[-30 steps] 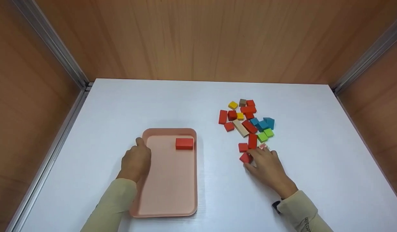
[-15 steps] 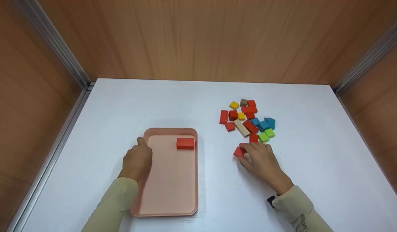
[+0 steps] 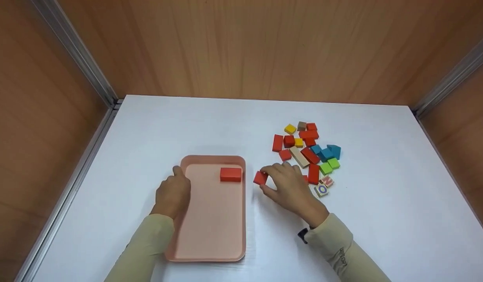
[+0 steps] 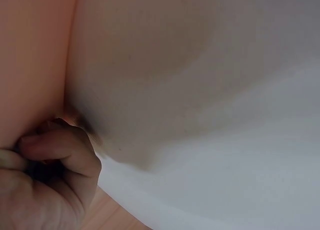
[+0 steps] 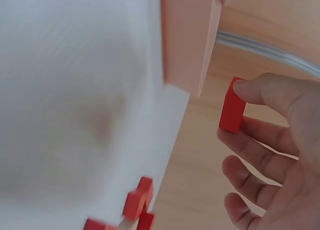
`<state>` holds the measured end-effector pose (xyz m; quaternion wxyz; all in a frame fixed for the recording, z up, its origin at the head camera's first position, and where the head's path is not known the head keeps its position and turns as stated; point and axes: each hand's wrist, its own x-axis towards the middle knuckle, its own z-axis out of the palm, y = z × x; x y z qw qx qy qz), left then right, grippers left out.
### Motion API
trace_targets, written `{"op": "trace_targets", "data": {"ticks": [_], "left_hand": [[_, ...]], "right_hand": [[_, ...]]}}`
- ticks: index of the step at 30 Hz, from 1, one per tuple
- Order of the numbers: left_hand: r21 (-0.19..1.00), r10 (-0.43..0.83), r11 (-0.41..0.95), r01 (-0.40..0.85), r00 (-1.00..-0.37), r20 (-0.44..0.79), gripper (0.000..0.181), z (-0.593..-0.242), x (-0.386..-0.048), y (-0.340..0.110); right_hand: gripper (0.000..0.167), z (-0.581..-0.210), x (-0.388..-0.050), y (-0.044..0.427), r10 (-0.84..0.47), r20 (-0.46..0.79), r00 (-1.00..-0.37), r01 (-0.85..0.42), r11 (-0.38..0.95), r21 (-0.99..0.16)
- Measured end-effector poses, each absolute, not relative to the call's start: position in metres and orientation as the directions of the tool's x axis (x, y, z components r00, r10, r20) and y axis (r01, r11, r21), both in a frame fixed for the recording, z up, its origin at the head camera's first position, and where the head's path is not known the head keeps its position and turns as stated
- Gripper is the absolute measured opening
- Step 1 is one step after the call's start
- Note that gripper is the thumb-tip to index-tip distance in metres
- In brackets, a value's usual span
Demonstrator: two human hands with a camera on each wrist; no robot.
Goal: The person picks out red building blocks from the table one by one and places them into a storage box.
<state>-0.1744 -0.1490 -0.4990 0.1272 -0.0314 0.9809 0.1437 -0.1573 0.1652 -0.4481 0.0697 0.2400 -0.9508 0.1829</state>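
My right hand (image 3: 291, 190) pinches a small red block (image 3: 260, 178) between thumb and fingers, just right of the pink tray (image 3: 210, 258). In the right wrist view the red block (image 5: 233, 106) is held off the table, with the other fingers spread loosely below it. My left hand (image 3: 173, 194) grips the tray's left rim. Curled fingers of the left hand (image 4: 55, 165) meet the tray wall (image 4: 32, 55) in the left wrist view. One red rectangular block (image 3: 230, 174) lies inside the tray, near its upper right corner.
Right of the tray lie several loose blocks: red ones (image 3: 277, 143), yellow (image 3: 290, 129), blue (image 3: 334, 151), green (image 3: 333, 163) and a plain wooden plank (image 3: 299, 157). A block marked O (image 3: 321, 190) sits nearest the right wrist. Wooden panels (image 3: 241, 51) wall the white table (image 3: 374, 188).
My right hand has taken the small red block from the pile and carried it left to beside the tray, uncovering the lettered blocks. The left hand stays on the tray rim.
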Motion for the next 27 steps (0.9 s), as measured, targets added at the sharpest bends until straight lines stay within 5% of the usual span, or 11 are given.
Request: {"op": "trace_targets", "data": {"ticks": [14, 27], "left_hand": [[0.267, -0.01, 0.962, -0.063, -0.98, -0.197, 0.023, -0.504, -0.175, -0.141], [0.277, -0.045, 0.955, -0.103, -0.977, -0.21, 0.027, -0.501, -0.171, -0.148]], "right_hand": [[0.043, -0.454, -0.158, 0.118, -0.537, 0.227, -0.812, -0.583, 0.756, -0.297], [0.04, -0.476, -0.16, 0.091, -0.548, 0.016, -0.836, -0.522, 0.786, -0.332]]}}
